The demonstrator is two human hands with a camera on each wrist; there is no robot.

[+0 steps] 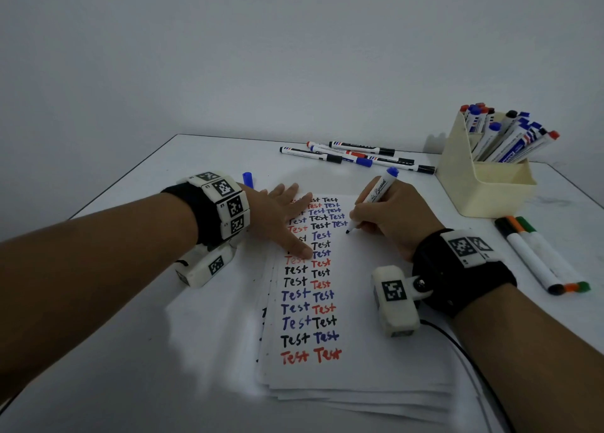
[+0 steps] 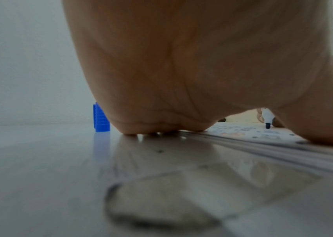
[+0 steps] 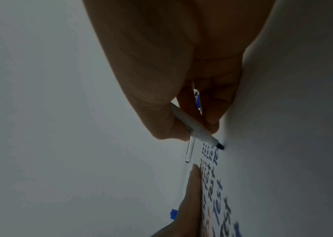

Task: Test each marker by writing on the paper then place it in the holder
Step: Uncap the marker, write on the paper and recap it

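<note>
My right hand (image 1: 389,217) grips an uncapped blue marker (image 1: 379,191) like a pen. Its dark tip (image 1: 347,231) touches the white paper (image 1: 366,334) just right of the columns of "Test" words; the tip (image 3: 220,146) meets the sheet in the right wrist view too. My left hand (image 1: 281,217) lies flat with straight fingers on the paper's upper left, and its palm (image 2: 181,80) fills the left wrist view. The blue cap (image 1: 247,178) stands upright on the table behind that hand, also visible as the cap (image 2: 100,118). The cream holder (image 1: 483,184) at the right holds several markers.
Several capped markers (image 1: 356,155) lie in a row at the table's back. Three markers (image 1: 539,256) with black, orange and green ends lie at the right, near the table edge. The paper is a stack of several sheets. A black cable (image 1: 457,344) trails from my right wrist.
</note>
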